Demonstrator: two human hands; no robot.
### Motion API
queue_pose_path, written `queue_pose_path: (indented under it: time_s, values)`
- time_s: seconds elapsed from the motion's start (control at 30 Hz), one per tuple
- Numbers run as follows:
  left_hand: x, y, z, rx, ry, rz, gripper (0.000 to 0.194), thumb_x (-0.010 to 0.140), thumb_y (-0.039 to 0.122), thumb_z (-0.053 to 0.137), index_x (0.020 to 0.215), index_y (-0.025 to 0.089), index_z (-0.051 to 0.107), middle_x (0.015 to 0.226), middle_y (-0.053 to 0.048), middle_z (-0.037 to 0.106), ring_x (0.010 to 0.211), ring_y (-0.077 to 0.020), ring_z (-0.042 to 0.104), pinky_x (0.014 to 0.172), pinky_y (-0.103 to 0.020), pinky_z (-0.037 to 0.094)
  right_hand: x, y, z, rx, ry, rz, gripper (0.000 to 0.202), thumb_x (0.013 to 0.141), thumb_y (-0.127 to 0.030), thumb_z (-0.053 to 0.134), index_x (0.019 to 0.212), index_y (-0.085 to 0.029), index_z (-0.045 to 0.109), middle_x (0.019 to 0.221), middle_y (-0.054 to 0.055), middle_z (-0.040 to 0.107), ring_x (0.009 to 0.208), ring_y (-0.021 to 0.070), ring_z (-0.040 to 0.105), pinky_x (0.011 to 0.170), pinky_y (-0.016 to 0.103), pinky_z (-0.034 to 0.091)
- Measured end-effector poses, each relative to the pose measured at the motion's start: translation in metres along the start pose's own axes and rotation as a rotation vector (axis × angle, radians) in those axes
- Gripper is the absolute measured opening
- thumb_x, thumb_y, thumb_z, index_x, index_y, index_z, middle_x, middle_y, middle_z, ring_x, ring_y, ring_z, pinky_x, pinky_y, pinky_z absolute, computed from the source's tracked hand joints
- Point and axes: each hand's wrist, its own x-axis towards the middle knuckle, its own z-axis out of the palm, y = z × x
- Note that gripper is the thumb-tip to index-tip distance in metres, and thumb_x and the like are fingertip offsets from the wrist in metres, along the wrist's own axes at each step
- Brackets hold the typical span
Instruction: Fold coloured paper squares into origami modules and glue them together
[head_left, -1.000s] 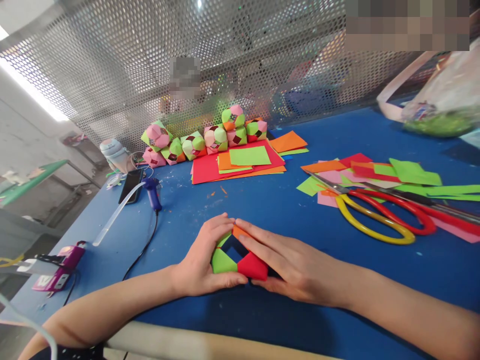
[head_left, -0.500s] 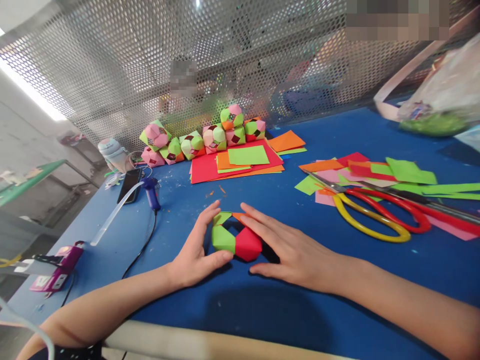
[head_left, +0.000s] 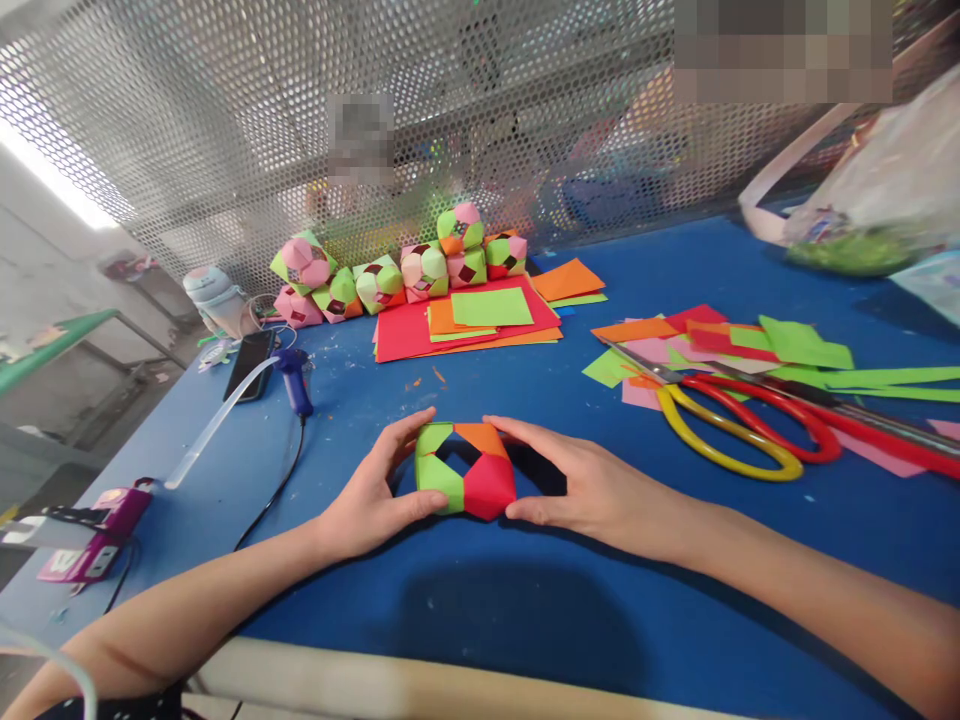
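A hollow folded-paper ball (head_left: pixel 489 486) in green, red and orange rests on the blue table in front of me, with a gap in its top. My left hand (head_left: pixel 386 487) grips its green left side, thumb in front and fingers behind. On the opposite side, my right hand (head_left: pixel 592 480) holds the red and orange edge between thumb and fingertips. The ball's underside is hidden. Behind it lies a stack of coloured paper (head_left: pixel 405 330), red sheets below and a green one on top.
Several finished paper balls (head_left: pixel 424 270) line the perforated metal screen (head_left: pixel 247 120). Scissors (head_left: pixel 720 430) lie on paper scraps (head_left: pixel 802 343) at right. At left are a glue gun (head_left: pixel 295 380) with its cord, a phone (head_left: pixel 250 365), a bottle (head_left: pixel 217 300) and a purple power strip (head_left: pixel 97 535).
My right hand has drawn back from over the ball to its right side, so more of the orange part shows. The view has shifted slightly.
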Motion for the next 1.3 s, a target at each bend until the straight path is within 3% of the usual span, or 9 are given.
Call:
queue_pose_path:
  time_s: [0.43, 0.53, 0.63, 0.77, 0.83, 1.0, 1.17, 1.3]
  values:
    - [0.002, 0.001, -0.001, -0.029, -0.007, -0.015, 0.068, 0.075, 0.026, 0.068, 0.134, 0.026, 0.035, 0.143, -0.008, 0.034, 0.131, -0.0254, 0.035, 0.110, -0.041, 0.028, 0.003, -0.008, 0.004, 0.156, 0.035, 0.050, 0.079, 0.071, -0.055, 0.063, 0.137, -0.020, 0.036, 0.137, 0.009, 0.046, 0.122, 0.0273, 0.046, 0.102, 0.044, 0.039]
    - [0.004, 0.005, -0.004, -0.052, -0.044, -0.043, 0.073, 0.072, 0.026, 0.071, 0.135, 0.025, 0.034, 0.145, -0.008, 0.031, 0.132, -0.0266, 0.032, 0.111, -0.043, 0.025, 0.005, -0.010, 0.005, 0.265, 0.048, 0.085, 0.074, 0.074, -0.053, 0.062, 0.136, -0.020, 0.037, 0.133, 0.010, 0.050, 0.116, 0.0257, 0.051, 0.099, 0.044, 0.042]
    - [0.008, 0.009, -0.009, -0.119, -0.010, -0.106, 0.070, 0.074, 0.027, 0.068, 0.135, 0.025, 0.035, 0.145, -0.009, 0.032, 0.130, -0.0274, 0.035, 0.109, -0.044, 0.027, 0.014, -0.012, 0.006, 0.445, 0.056, 0.108, 0.062, 0.077, -0.050, 0.060, 0.129, -0.020, 0.044, 0.128, 0.010, 0.053, 0.113, 0.0236, 0.054, 0.095, 0.040, 0.045]
    - [0.022, 0.010, -0.021, -0.240, 0.130, -0.188, 0.055, 0.080, 0.035, 0.059, 0.130, 0.022, 0.041, 0.129, -0.010, 0.051, 0.118, -0.0270, 0.048, 0.099, -0.043, 0.039, 0.041, -0.018, 0.001, 0.727, 0.041, 0.200, 0.045, 0.080, -0.049, 0.057, 0.112, -0.017, 0.056, 0.105, 0.008, 0.066, 0.091, 0.0183, 0.063, 0.078, 0.030, 0.052]
    - [0.029, 0.007, -0.030, -0.296, 0.252, -0.175, 0.045, 0.082, 0.039, 0.055, 0.122, 0.021, 0.049, 0.127, -0.009, 0.053, 0.118, -0.0259, 0.048, 0.096, -0.040, 0.041, 0.061, -0.022, -0.001, 0.892, -0.014, 0.288, 0.038, 0.084, -0.049, 0.052, 0.101, -0.015, 0.060, 0.089, 0.007, 0.069, 0.075, 0.0145, 0.065, 0.068, 0.025, 0.052]
    - [0.047, -0.008, -0.054, -0.429, 0.403, -0.158, 0.040, 0.081, 0.046, 0.052, 0.111, 0.020, 0.054, 0.126, -0.008, 0.054, 0.109, -0.0228, 0.055, 0.086, -0.035, 0.046, 0.119, -0.027, -0.003, 0.961, -0.071, 0.466, 0.052, 0.089, -0.056, 0.032, 0.086, -0.013, 0.060, 0.063, 0.007, 0.065, 0.054, 0.0149, 0.063, 0.050, 0.024, 0.050]
    - [0.064, -0.032, -0.075, -0.371, 0.532, -0.143, 0.037, 0.080, 0.046, 0.053, 0.105, 0.019, 0.056, 0.120, -0.008, 0.056, 0.110, -0.0226, 0.054, 0.081, -0.031, 0.049, 0.172, -0.028, 0.005, 0.930, -0.069, 0.512, 0.060, 0.089, -0.061, 0.025, 0.084, -0.009, 0.056, 0.062, 0.011, 0.064, 0.051, 0.0148, 0.061, 0.047, 0.025, 0.049]
    - [0.068, -0.053, -0.089, -0.286, 0.627, -0.163, 0.038, 0.078, 0.047, 0.055, 0.105, 0.020, 0.056, 0.125, -0.009, 0.052, 0.118, -0.0228, 0.046, 0.087, -0.032, 0.046, 0.194, -0.024, 0.014, 0.893, -0.003, 0.494, 0.057, 0.091, -0.057, 0.025, 0.092, -0.008, 0.054, 0.076, 0.012, 0.065, 0.061, 0.0146, 0.062, 0.054, 0.027, 0.051]
